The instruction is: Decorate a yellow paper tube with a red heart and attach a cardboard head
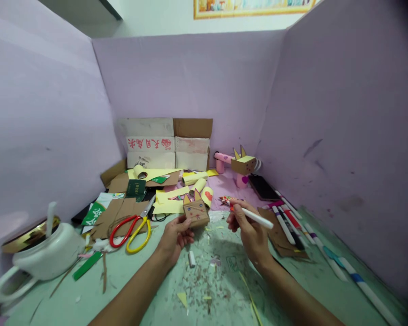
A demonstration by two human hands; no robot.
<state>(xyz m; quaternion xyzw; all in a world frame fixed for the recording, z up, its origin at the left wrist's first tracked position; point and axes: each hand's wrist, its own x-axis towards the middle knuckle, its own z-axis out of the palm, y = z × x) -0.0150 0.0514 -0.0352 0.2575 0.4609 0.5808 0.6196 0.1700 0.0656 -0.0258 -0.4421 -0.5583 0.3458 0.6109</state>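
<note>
A small cardboard animal head (pixel 196 212) with pointed ears, drawn eyes and red marks faces me, its lower left side pinched in my left hand (pixel 177 236). Between the fingers of my right hand (pixel 250 231) is a white marker (pixel 257 218), its reddish tip end pointing left toward the head but apart from it. A white marker cap (pixel 191 259) lies on the table just below the left hand. Close behind the head are rolled yellow paper tubes (pixel 197 186), one bearing a red heart.
Scissors (pixel 136 228) with red and yellow handles rest on cardboard scraps (pixel 117 217) at left, near a white mug (pixel 47 253). A pink tube animal (pixel 242 170) stands behind a black phone (pixel 263 187). Several markers (pixel 292 222) line the right side. Paper scraps litter the green table (pixel 149 294).
</note>
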